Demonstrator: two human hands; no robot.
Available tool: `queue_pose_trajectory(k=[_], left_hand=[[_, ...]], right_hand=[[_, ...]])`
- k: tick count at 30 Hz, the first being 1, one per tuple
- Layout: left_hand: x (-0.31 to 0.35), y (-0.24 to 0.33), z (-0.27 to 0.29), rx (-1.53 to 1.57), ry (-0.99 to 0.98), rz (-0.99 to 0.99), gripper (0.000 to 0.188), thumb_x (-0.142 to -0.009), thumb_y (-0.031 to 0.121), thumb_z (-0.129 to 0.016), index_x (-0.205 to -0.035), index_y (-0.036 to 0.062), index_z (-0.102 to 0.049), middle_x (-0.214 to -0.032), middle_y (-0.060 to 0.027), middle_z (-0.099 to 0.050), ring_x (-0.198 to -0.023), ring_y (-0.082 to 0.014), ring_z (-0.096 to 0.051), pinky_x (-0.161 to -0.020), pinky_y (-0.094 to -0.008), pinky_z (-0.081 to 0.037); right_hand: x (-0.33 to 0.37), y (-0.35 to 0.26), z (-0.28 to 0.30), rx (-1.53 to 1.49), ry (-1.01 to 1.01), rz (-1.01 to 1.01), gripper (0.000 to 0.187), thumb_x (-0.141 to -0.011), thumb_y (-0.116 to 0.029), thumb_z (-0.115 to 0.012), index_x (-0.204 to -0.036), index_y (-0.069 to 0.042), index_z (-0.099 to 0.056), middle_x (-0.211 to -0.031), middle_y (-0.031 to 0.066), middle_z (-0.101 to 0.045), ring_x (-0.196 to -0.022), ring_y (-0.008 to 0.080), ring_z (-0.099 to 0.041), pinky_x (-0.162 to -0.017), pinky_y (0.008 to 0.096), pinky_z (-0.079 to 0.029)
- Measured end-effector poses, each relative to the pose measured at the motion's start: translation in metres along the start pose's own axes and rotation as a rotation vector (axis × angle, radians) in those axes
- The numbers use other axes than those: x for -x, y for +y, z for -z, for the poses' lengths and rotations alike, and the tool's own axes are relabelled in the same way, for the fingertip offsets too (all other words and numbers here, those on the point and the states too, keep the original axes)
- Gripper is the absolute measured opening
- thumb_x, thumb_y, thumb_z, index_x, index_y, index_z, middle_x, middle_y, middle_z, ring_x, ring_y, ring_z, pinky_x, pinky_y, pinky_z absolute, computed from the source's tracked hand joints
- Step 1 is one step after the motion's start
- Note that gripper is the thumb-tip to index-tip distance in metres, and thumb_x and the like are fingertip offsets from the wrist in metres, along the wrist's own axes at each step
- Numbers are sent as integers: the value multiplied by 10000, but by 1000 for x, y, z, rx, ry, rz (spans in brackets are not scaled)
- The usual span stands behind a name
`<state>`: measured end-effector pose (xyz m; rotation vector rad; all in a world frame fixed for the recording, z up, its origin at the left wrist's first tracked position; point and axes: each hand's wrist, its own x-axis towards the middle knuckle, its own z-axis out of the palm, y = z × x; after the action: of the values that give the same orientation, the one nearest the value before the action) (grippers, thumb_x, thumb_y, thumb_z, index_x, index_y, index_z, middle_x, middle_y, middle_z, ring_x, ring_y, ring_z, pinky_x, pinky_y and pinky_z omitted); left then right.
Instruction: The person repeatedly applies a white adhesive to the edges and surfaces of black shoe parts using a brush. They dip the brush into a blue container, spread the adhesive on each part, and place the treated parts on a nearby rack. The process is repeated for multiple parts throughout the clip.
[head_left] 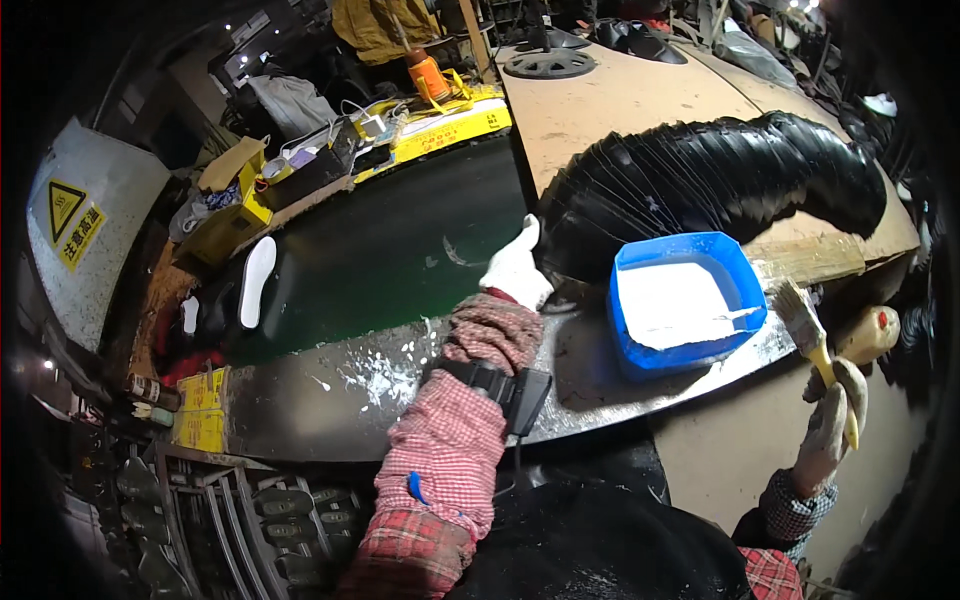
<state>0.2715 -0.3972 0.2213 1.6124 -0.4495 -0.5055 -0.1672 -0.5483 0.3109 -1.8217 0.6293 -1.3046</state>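
Note:
My left hand (515, 272), in a white glove, is at the near left end of a long curved row of thin black sheet-like pieces (690, 185). One finger points up beside the row; the other fingers are mostly hidden, so I cannot tell whether they grip a piece. On the right, my gloved right hand (832, 420) is closed around the handle of a paintbrush (803, 318), its bristles up and whitish. Between my hands stands a blue plastic tub (630, 345) with white liquid in it and a white-smeared rim.
A dark green conveyor belt (390, 245) lies left, carrying a white sole (257, 282). White splashes mark its metal edge (300, 400). An orange bottle (428, 78) stands behind. Beside my right hand is a pale container (868, 335). Racks with dark soles (285, 505) stand lower left.

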Motion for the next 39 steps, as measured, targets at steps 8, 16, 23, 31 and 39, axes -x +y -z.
queue_pose_trajectory(k=[8, 16, 23, 31, 39], left_hand=[[173, 122, 88, -143, 359, -542, 60, -972, 77, -624, -952, 20, -630, -874, 16, -611, -802, -61, -541, -745, -236, -463], [293, 77, 221, -1387, -227, -594, 294, -809, 265, -774, -980, 49, -670, -993, -125, -662, -931, -312, -658, -825, -403, -535], [298, 80, 240, -1399, 212, -155, 545, -817, 227, -756, -1307, 84, -565, -1290, -180, -598, -1209, -328, -577, -1043, -423, -448], [322, 14, 229, -507, 575, -216, 649, -953, 178, -608, -1508, 15, -314, -1475, -195, -446, -1245, -324, -554, -1038, -384, -497], [353, -25, 174, 761, 318, -115, 613, -903, -47, -468, -1502, 20, -351, -1438, -136, -493, -1327, -302, -479, -1109, -453, -406]], right_hand=[[-44, -27, -55, -313, -118, -30, 264, -933, -87, -646, -1174, 19, -629, -992, 103, -648, -834, 134, -611, -723, 254, -491], [-75, -23, -97, 336, -481, 12, 175, -924, -166, -718, -882, -2, -673, -703, 1, -600, -664, 54, -527, -591, 236, -422], [-26, -5, -61, 254, -358, 224, 72, -965, -12, -608, -1003, 48, -623, -898, 32, -604, -784, 77, -525, -714, 216, -434], [34, -88, -158, -96, -384, 235, 181, -944, -65, -612, -1078, 49, -657, -1026, 94, -665, -840, 142, -622, -738, 240, -506], [86, -167, -326, -415, -1099, 596, 280, -928, -87, -654, -1190, 12, -645, -1023, 88, -698, -937, 180, -663, -830, 335, -533]])
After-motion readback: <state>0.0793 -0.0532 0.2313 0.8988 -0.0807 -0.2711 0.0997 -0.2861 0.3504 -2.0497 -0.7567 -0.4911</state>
